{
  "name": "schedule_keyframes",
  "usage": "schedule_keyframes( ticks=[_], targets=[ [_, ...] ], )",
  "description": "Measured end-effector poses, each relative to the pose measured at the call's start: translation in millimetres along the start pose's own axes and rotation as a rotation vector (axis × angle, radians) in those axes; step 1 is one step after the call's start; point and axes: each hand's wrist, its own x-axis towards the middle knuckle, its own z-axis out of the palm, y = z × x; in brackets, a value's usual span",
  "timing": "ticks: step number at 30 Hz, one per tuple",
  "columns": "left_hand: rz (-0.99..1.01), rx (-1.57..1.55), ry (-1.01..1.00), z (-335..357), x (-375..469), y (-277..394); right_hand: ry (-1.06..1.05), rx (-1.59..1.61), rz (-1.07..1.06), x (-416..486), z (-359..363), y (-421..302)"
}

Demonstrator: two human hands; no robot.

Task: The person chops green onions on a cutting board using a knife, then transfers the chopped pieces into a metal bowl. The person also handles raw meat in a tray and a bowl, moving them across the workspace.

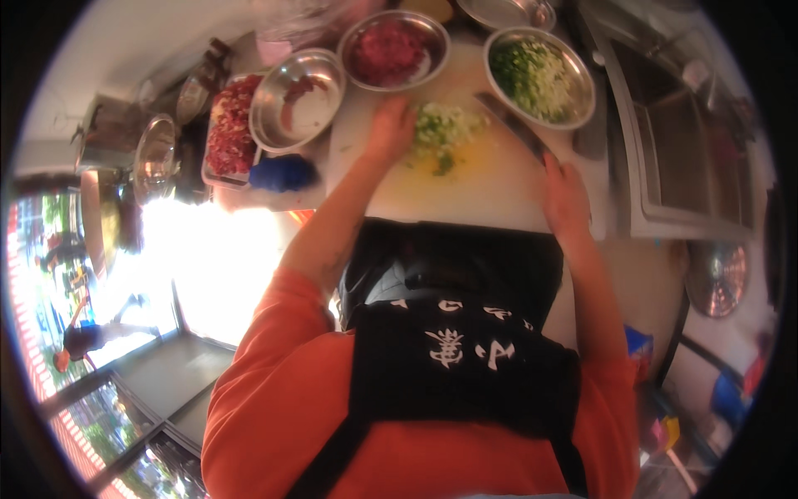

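Note:
My right hand [564, 193] is closed on the handle of a kitchen knife [514, 128], whose blade slants up and left over the white cutting board [374, 196]. Beside a pile of chopped green onion [439, 131] on the board, my left hand [391, 128] rests at the pile's left edge, its fingers blurred; whether they hold anything cannot be told. A steel bowl of chopped green and white onion [536, 78] stands beyond the knife. Another steel bowl with red meat [389, 50] is at the board's far edge.
Left of the board are a steel bowl with meat scraps [298, 100], a tray of chopped meat [230, 134] and a dark blue bundle [283, 173]. A metal sink [673, 137] lies to the right. Far left, a person [84, 343] is visible outside.

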Motion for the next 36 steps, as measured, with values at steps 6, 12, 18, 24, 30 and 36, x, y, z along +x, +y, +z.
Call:
schedule_keyframes(
  ticks=[6, 12, 18, 24, 30, 36],
  targets=[
    [-0.039, -0.028, -0.084, 8.3, -4.4, 28.9, -0.022, 0.102, 0.029, -38.0, 22.6, -57.1],
    [0.039, -0.105, -0.082, 30.8, -5.7, 54.5, -0.129, 0.203, -0.044, -26.5, 36.5, -86.6],
    [0.067, 0.074, 0.051, 18.5, -24.0, 65.0, -0.19, 0.909, 0.256, -35.1, 1.7, -35.8],
    [0.024, 0.234, 0.001, 44.7, -24.1, 91.6, -0.333, 1.327, 0.495, -47.6, 5.0, -9.8],
    [-0.006, 0.281, 0.047, 81.8, -14.4, 148.6, -0.366, 1.341, 0.517, -30.0, 8.4, -41.4],
    [-0.107, 0.098, 0.199, 83.6, -19.2, 170.2, -0.408, 1.539, 0.46, -34.6, 5.7, -70.6]
  ],
)
